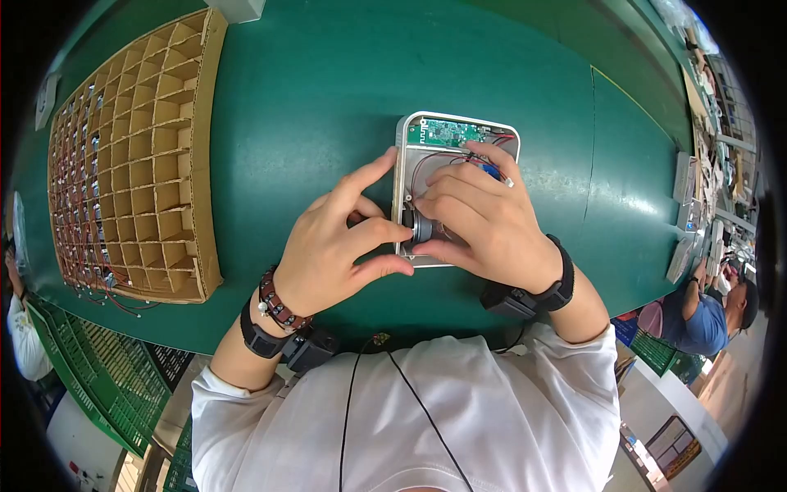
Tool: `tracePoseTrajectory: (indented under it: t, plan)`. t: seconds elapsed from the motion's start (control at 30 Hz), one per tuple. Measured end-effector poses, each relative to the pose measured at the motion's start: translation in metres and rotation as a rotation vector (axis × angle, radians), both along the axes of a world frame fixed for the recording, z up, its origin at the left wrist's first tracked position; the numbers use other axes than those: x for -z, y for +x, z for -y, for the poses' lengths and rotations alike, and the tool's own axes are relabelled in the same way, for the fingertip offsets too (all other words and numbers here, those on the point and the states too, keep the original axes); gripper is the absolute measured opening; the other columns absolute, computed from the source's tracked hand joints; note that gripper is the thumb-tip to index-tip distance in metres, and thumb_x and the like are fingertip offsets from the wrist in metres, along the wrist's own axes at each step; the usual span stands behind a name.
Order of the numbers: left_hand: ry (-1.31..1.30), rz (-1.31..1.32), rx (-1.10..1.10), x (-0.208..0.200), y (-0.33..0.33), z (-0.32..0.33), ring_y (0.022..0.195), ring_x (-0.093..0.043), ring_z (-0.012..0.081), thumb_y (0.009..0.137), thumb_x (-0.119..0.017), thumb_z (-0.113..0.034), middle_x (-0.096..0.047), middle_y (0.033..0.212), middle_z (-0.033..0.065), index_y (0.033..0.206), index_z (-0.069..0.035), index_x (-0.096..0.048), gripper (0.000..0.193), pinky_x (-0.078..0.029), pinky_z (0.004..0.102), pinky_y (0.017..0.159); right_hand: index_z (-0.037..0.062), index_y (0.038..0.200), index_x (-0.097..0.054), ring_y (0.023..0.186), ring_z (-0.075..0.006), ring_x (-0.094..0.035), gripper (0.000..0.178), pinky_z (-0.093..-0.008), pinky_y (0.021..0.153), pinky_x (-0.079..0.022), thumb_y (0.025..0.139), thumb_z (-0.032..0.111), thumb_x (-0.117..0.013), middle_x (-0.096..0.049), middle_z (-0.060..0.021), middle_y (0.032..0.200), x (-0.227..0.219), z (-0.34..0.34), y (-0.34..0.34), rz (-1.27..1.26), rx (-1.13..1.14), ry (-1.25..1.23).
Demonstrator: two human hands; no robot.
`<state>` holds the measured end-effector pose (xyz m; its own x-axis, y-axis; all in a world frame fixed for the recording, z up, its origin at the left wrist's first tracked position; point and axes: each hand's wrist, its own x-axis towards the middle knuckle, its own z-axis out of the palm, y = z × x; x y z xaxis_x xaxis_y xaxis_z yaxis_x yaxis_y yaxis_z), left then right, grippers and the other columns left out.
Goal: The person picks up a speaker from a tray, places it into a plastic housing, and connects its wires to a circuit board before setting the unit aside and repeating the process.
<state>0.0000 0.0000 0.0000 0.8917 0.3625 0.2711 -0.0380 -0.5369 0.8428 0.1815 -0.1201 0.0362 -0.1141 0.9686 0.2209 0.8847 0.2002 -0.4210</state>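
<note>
A white rounded-corner device housing (400,164) lies open on the table in front of me. A green circuit board (447,133) sits at its far end, with thin red and dark wires (422,166) running inside. A dark round part (422,227), resembling a small speaker, stands tilted by the left wall. My right hand (488,209) reaches over the housing, thumb and fingers pinched round that part; its fingers partly hide a blue component (492,170). On the left side, my left hand (336,234) has its fingers apart, the index along the wall and another fingertip against the round part.
A cardboard divider box (209,164) stands on the green table (303,82) at the left, its left cells holding several wired parts. Green crates (102,369) are at the lower left. At the far right, a person in blue (697,320) works beside a cluttered bench.
</note>
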Motion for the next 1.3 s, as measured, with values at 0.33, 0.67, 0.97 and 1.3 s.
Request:
tracePoseTrajectory:
  t: [0.33, 0.67, 0.97, 1.3]
  plan:
    - [0.065, -0.037, -0.008, -0.004, 0.001, 0.000, 0.067, -0.058, 0.0130, 0.065, -0.077, -0.034, -0.054, 0.116, 0.0068, 0.079, -0.011, -0.067, 0.030, -0.047, 0.0287, 0.062, 0.0097, 0.089, -0.062, 0.088, -0.0193, -0.057, 0.037, -0.0449, 0.100, -0.035, 0.066, 0.035, -0.075, -0.059, -0.0025, 0.086, -0.003, -0.002, 0.002, 0.023, -0.017, -0.016]
    - [0.321, 0.036, 0.034, -0.006, -0.001, -0.005, 0.062, -0.053, 0.0161, 0.063, -0.075, -0.040, -0.057, 0.075, -0.0014, 0.087, -0.014, -0.068, 0.036, -0.040, 0.0297, 0.057, 0.0095, 0.090, -0.062, 0.092, -0.0209, -0.056, 0.032, -0.0443, 0.097, -0.034, 0.069, 0.030, -0.073, -0.059, -0.0031, 0.091, -0.008, -0.005, -0.005, 0.044, -0.018, -0.056]
    - [0.286, -0.041, -0.016, -0.007, 0.000, -0.006, 0.055, -0.056, 0.0162, 0.068, -0.072, -0.040, -0.061, 0.062, -0.0035, 0.089, -0.018, -0.070, 0.030, -0.041, 0.0290, 0.059, 0.0096, 0.088, -0.060, 0.090, -0.0223, -0.055, 0.027, -0.0444, 0.095, -0.033, 0.070, 0.027, -0.072, -0.057, -0.0034, 0.089, -0.017, -0.008, -0.007, 0.061, -0.007, -0.025]
    - [0.548, -0.228, -0.067, -0.008, -0.014, 0.011, 0.057, -0.061, 0.0154, 0.084, -0.064, -0.040, -0.067, 0.067, -0.0031, 0.096, -0.021, -0.067, 0.022, -0.045, 0.0279, 0.061, 0.0108, 0.088, -0.058, 0.092, -0.0228, -0.055, 0.024, -0.0469, 0.098, -0.032, 0.072, 0.024, -0.071, -0.058, -0.0029, 0.090, -0.008, -0.003, -0.012, 0.196, 0.019, 0.010]
